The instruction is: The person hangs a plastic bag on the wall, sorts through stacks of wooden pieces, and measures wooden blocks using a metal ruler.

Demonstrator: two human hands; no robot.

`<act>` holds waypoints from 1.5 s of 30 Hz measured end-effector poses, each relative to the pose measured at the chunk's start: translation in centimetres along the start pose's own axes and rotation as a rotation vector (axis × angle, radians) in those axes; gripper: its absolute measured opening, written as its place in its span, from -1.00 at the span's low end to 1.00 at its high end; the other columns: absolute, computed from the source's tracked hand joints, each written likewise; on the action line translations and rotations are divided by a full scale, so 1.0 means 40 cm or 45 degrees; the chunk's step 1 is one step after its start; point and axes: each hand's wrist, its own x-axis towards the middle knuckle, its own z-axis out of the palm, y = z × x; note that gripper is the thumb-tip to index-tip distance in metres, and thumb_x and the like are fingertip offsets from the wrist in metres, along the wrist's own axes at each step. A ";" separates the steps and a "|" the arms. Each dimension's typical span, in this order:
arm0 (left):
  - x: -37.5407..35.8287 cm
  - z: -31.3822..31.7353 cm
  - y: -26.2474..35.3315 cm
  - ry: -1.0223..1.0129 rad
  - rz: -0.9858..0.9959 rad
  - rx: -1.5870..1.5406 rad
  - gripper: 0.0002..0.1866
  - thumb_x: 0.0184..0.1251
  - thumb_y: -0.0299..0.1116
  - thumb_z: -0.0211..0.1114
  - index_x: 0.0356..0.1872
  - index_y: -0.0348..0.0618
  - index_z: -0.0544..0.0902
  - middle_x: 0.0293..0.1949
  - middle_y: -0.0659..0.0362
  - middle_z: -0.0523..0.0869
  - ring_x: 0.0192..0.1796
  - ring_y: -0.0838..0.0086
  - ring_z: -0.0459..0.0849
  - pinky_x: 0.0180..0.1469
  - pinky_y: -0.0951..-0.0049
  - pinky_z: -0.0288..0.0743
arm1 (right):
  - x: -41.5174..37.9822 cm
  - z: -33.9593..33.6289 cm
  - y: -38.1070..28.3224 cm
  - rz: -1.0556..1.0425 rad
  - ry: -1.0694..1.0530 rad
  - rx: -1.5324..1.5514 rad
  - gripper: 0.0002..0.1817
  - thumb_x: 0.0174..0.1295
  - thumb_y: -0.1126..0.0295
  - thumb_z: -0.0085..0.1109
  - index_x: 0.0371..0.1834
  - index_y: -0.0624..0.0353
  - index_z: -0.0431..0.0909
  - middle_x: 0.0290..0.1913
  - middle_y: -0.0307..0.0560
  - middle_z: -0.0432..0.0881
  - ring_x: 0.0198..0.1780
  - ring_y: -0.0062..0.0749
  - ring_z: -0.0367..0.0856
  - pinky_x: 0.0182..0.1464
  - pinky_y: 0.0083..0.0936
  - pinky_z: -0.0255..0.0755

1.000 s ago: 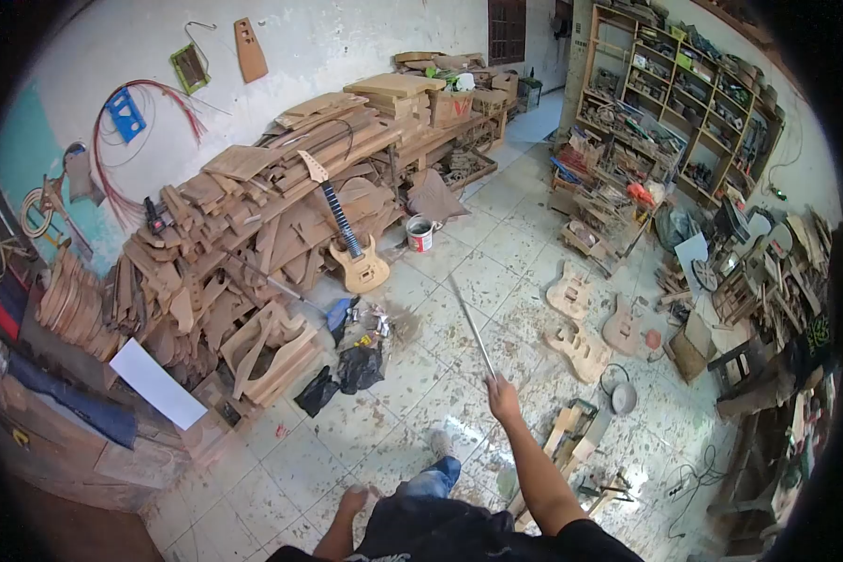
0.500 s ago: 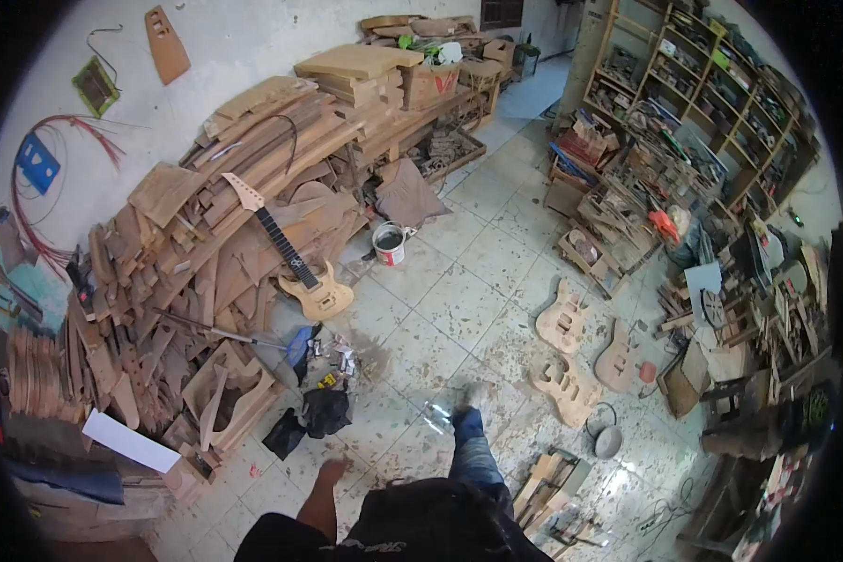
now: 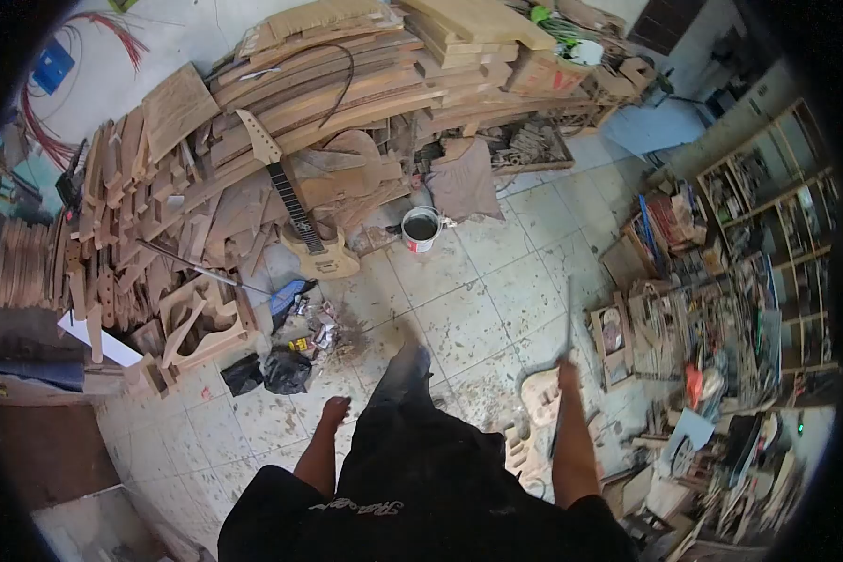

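My right hand (image 3: 568,377) is wrapped round a long thin grey tool (image 3: 570,314), like a rod or narrow blade, pointing forward above the floor. What kind of tool it is I cannot tell. Below that hand lie pale wooden guitar bodies, one (image 3: 538,401) partly covered by the hand and another (image 3: 518,450) by my shirt. My left hand (image 3: 336,411) hangs low with fingers curled in and nothing showing in them. Ahead, an unfinished electric guitar (image 3: 320,255) with a dark fretboard leans on the wood pile.
Stacked timber (image 3: 347,103) lines the left wall. A white bucket (image 3: 421,229) stands on the dusty tiled floor (image 3: 468,309). Black plastic bags (image 3: 286,372) and litter lie ahead of my left hand. Cluttered shelves (image 3: 787,225) and scrap wood (image 3: 740,487) fill the right side.
My view has swung right and I have stepped forward, closer to the guitar and bucket. My right hand has come into view with the long thin tool.
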 end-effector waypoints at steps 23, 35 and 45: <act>0.348 -0.005 0.527 0.176 -0.514 -0.585 -0.55 0.38 0.01 0.20 0.17 0.03 0.47 -0.01 0.15 0.66 -0.12 0.26 0.63 -0.10 -0.01 0.45 | 1.066 -0.106 -0.542 1.256 -0.499 0.686 -0.76 0.27 0.10 0.22 -0.31 0.02 0.55 -0.72 -0.45 0.15 -0.77 -0.66 0.10 -0.73 -0.55 -0.02; 0.610 0.091 1.291 0.066 0.173 -0.646 -0.62 0.36 -0.03 0.19 0.05 -0.03 0.54 -0.09 0.20 0.67 -0.13 0.38 0.64 -0.13 0.17 0.48 | 1.087 -0.256 -0.465 1.175 -0.412 0.652 -0.58 0.32 -0.05 0.14 -0.17 0.10 0.68 -0.69 -0.42 0.20 -0.71 -0.65 0.20 -0.68 -0.56 0.16; 0.481 0.386 2.212 -0.556 0.625 -0.806 -0.52 0.51 -0.02 0.01 0.25 -0.14 0.40 0.19 0.07 0.57 0.19 0.25 0.58 0.21 0.24 0.46 | 1.304 -0.271 -0.513 1.140 -0.336 0.818 -0.53 0.38 -0.09 0.07 -0.44 0.11 0.54 -0.71 -0.40 0.24 -0.71 -0.65 0.23 -0.67 -0.59 0.12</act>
